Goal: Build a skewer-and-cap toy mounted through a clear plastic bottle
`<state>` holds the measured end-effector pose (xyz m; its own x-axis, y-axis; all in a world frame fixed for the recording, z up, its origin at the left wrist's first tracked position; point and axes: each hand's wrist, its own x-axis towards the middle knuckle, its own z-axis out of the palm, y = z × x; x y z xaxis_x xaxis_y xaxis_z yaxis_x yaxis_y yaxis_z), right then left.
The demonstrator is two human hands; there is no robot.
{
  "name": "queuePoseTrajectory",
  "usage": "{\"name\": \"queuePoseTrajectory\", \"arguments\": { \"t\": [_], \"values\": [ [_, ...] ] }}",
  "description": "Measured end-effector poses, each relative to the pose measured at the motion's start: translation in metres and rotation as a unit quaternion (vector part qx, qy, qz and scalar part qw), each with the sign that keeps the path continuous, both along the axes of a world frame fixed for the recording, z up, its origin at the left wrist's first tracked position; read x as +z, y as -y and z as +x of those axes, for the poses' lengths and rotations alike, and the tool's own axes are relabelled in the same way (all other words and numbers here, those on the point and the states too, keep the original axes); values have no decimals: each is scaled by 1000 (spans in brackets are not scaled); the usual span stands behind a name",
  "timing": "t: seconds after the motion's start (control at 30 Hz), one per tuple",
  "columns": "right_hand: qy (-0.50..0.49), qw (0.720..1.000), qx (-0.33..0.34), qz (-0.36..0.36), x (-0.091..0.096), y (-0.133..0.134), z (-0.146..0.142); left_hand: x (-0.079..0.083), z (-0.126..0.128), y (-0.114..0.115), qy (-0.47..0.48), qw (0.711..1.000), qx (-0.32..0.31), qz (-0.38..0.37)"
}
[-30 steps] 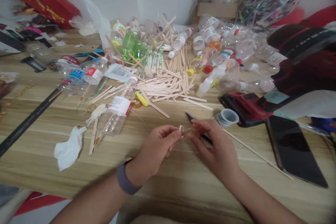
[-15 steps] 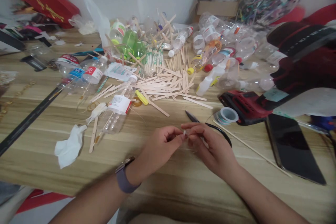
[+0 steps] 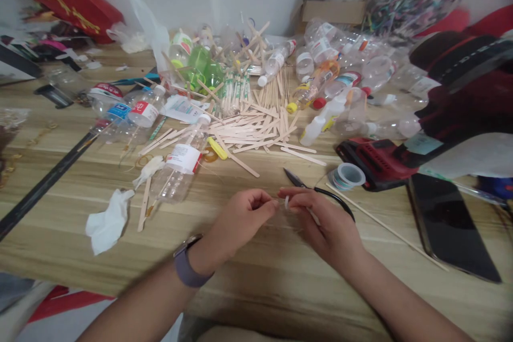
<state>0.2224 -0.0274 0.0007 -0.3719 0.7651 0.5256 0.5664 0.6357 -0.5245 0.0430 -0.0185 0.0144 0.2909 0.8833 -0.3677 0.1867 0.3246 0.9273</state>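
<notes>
My left hand and my right hand meet fingertip to fingertip low over the wooden table. Between them they pinch a small white piece, too small to name, with what looks like a thin thread. A watch sits on my left wrist. Black-handled scissors lie on the table just behind my right hand. A small spool of thread stands to the right of the scissors.
A heap of flat wooden sticks and several empty plastic bottles cover the table's middle and back. A red tool and a dark phone lie at right. A thin skewer and a crumpled tissue lie near the front.
My hands closed together and the white piece passed from my left fingertips over to my right. My right hand shifted off the scissors, baring their handle loop.
</notes>
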Motion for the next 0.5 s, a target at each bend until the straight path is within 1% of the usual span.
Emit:
{"name": "queuePoseTrajectory", "arguments": {
  "t": [0.13,0.2,0.3,0.4,0.5],
  "values": [
    [-3,1000,-5,-11,-1,2,-3,-2,1,0,101,991,7,-84],
    [-5,1000,2,-19,-1,3,-6,-2,2,1,133,984,15,-114],
    [1,999,1,-34,0,5,-11,-1,3,2,144,980,20,-139],
    [8,998,-39,-48,0,7,-12,0,4,3,134,980,9,-145],
    [10,995,-75,-64,-1,8,-12,-1,4,3,115,984,-19,-132]
  ]
}}
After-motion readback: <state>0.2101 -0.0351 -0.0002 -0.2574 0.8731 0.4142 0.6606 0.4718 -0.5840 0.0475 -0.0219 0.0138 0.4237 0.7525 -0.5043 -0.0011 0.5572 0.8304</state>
